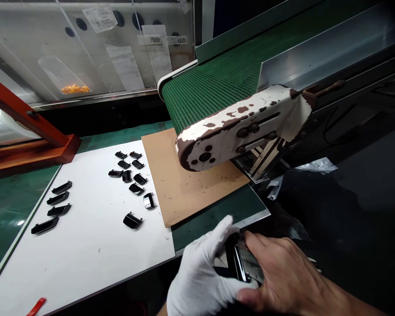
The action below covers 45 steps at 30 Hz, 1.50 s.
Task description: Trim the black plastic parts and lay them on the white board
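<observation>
A glossy black plastic part (237, 263) is held between my two hands in front of the table's front edge. My left hand (200, 267), in a white glove, grips one side, with its thumb pointing up. My bare right hand (279, 272) closes on the other side, fingers at the part's upper end and thumb near its lower end. The fingers hide some of the part. To the left, several similar small black parts (133, 221) lie scattered on a white sheet (95, 272). Several longer black pieces (44, 226) lie in a column farther left.
A green conveyor belt (217, 83) with a chipped white end bracket (204, 149) overhangs a brown cardboard sheet (181, 202) sprinkled with small curled scraps. A red-handled object (37, 306) lies at lower left. An orange-brown frame (52, 154) holds a clear film roll (6, 127).
</observation>
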Motion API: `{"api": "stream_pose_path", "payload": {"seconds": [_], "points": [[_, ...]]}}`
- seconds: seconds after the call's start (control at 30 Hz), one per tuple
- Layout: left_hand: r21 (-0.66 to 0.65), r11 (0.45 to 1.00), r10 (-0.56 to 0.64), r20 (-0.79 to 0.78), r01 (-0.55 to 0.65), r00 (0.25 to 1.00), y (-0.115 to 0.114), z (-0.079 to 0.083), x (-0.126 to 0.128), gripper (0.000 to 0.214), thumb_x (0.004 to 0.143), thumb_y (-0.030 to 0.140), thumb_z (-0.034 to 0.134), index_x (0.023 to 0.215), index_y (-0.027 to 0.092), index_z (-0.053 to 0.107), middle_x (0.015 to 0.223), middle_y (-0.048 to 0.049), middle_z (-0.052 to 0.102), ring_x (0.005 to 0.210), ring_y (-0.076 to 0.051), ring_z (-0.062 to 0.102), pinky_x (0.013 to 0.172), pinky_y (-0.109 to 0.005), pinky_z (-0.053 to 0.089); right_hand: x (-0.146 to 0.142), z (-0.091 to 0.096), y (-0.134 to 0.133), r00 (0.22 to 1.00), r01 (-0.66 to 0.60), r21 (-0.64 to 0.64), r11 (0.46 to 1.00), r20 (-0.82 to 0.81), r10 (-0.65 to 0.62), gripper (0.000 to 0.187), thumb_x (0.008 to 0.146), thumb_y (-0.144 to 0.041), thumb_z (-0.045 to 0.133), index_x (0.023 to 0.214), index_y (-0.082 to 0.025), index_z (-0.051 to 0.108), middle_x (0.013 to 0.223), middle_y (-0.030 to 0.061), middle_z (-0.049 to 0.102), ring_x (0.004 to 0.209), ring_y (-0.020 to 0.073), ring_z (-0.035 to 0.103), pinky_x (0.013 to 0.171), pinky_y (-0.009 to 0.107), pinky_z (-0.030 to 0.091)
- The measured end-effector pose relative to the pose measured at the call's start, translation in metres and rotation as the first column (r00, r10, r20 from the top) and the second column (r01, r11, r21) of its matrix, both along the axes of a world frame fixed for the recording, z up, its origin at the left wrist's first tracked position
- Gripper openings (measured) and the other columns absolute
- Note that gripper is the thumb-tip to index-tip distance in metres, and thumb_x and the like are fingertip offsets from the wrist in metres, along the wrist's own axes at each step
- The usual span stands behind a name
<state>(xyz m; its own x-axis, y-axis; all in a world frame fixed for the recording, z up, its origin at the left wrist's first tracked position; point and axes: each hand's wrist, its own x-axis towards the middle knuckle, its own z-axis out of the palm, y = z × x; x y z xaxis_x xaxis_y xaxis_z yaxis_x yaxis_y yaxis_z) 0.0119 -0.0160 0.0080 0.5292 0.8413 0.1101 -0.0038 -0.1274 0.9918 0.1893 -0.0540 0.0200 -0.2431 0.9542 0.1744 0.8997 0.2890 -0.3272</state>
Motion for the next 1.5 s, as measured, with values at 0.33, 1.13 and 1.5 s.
{"api": "stream_pose_path", "payload": {"seconds": [0.33,1.13,1.5], "points": [[0.008,1.0,0.021,-0.045,-0.021,0.999,0.002,0.002,0.002,0.083,0.064,0.037,0.087,0.138,0.025,0.05,0.118,-0.0061,0.069,0.102,-0.026,0.069,0.097,-0.034,0.053,0.003,-0.005,-0.002,0.998,-0.041,0.127,0.991,0.042,0.035,0.083,0.084,-0.08,0.01,0.07,-0.015,0.06,0.054,0.0046,0.06,0.046,0.0222,0.063,0.042,0.033,0.035],[-0.421,0.907,0.08,0.169,-0.002,0.982,0.0,-0.01,0.018,0.101,0.053,0.039,0.092,0.14,0.02,0.046,0.115,-0.0097,0.069,0.103,-0.029,0.068,0.093,-0.038,0.055,-0.002,-0.006,-0.005,0.977,-0.047,0.143,0.989,-0.197,0.075,0.064,0.093,-0.068,0.022,0.061,-0.02,0.05,0.048,-0.0013,0.052,0.04,0.0125,0.052,0.041,0.028,0.033],[-0.447,0.895,0.171,0.317,-0.012,0.933,0.0,-0.021,0.02,0.108,0.04,0.036,0.097,0.136,0.02,0.048,0.115,-0.0119,0.067,0.099,-0.029,0.068,0.089,-0.039,0.056,-0.035,-0.015,-0.025,0.881,0.388,0.243,0.889,-0.383,-0.279,0.052,0.088,-0.071,0.036,0.066,-0.024,0.046,0.044,-0.0077,0.039,0.033,0.0092,0.041,0.038,0.024,0.035]]}}
